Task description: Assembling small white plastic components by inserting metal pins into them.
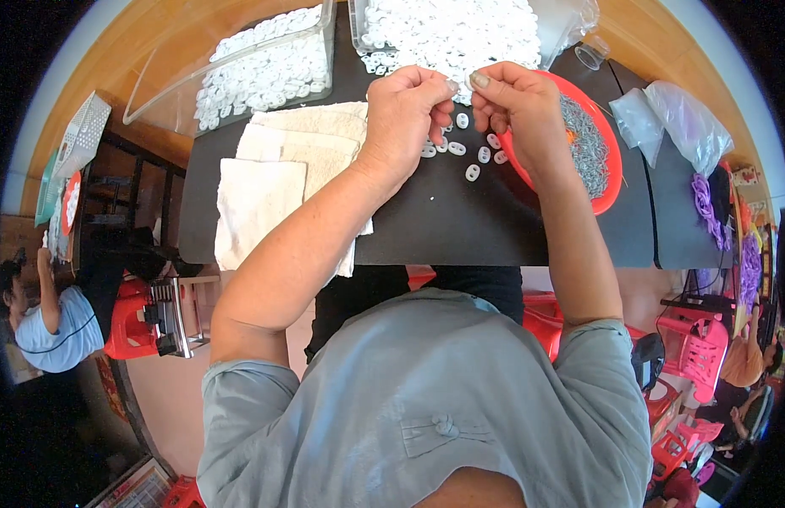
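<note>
The thumb and fingers of the left hand [407,110] and of the right hand [528,102] are pinched, tips brought close together above the surface [460,229]; whether a part is gripped cannot be told. For good control, both pinches should be kept light and steady. Below, at least seven loose white two-holed pieces [472,173] are scattered. Farther out, two clear bins [333,42] and one red bowl [613,152] of grey metal parts [589,161] are placed; bulk contents cannot be counted.

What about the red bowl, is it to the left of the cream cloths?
No, the red bowl sits to the right of the cream cloths, partly hidden by the right hand.
</note>
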Motion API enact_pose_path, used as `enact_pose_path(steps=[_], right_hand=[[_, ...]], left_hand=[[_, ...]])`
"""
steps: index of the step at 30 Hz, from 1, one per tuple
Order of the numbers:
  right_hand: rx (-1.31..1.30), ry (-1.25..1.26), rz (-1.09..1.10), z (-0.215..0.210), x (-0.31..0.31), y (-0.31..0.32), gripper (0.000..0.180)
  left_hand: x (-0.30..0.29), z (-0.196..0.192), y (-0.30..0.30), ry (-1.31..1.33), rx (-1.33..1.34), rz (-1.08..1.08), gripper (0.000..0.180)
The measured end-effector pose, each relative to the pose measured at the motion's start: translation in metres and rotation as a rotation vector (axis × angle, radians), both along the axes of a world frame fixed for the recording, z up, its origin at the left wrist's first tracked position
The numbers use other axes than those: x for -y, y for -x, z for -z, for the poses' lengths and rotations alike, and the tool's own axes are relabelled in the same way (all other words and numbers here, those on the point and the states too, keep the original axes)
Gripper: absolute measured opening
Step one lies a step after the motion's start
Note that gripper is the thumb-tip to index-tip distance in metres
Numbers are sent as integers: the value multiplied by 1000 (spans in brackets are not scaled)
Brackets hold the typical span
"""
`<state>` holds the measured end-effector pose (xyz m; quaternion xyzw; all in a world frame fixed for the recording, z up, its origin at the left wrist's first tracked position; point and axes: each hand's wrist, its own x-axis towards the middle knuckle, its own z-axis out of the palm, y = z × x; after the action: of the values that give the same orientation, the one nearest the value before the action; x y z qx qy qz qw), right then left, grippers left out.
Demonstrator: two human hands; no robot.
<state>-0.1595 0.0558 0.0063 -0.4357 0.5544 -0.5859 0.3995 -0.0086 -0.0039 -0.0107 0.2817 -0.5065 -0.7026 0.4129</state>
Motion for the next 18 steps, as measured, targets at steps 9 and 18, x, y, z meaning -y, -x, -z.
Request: enact_pose_path(steps=[9,18], right_hand=[[-57,-2,-11,-3,-2,-5,14],[-60,-51,-64,-7,-2,5,14]], left_hand=[[-4,-1,0,24,-3,-1,12],[0,0,2,46,-37,71,11]])
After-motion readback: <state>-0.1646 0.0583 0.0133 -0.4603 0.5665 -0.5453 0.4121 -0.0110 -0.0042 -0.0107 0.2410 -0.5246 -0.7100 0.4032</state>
